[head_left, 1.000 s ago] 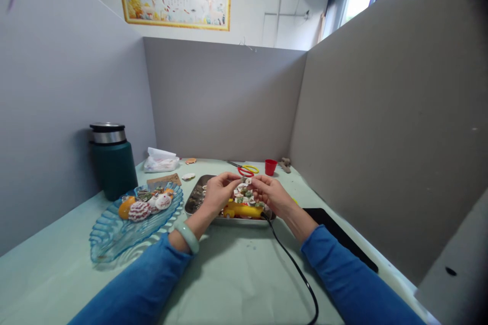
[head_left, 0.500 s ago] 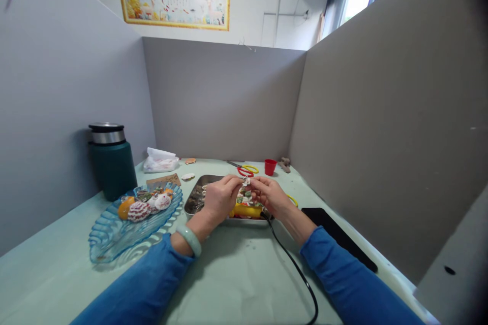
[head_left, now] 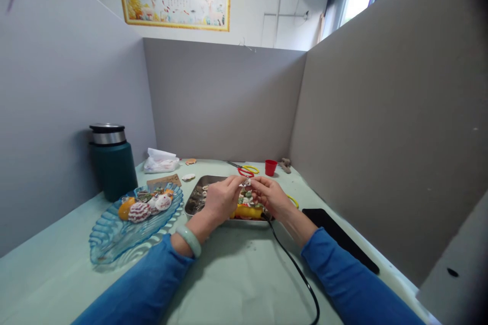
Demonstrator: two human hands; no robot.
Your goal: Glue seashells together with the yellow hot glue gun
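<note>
Between the fingertips of my left hand [head_left: 224,195] and my right hand [head_left: 270,194] is a small whitish piece [head_left: 247,182], shell-like but too small to name surely. Both hands are closed in a pinch on it, above a metal tray [head_left: 189,212]. Small shells and coloured bits [head_left: 246,196] lie in the tray, partly hidden by my hands. Under my hands a yellow-handled tool [head_left: 248,212] with a black cord [head_left: 292,259] rests across the tray's near side; its working end is hidden.
On the left a blue glass dish [head_left: 114,241] carries several shells [head_left: 140,212], with a dark green flask [head_left: 113,167] behind it. Scissors [head_left: 246,169], a red cup [head_left: 270,167] and a tissue pack [head_left: 161,161] stand farther back. A black flat object [head_left: 339,238] lies right. Grey partitions [head_left: 224,101] enclose the table.
The small whitish piece has turned slightly between my fingertips, and less of it shows. My hands stay almost in place; the view shifts very slightly.
</note>
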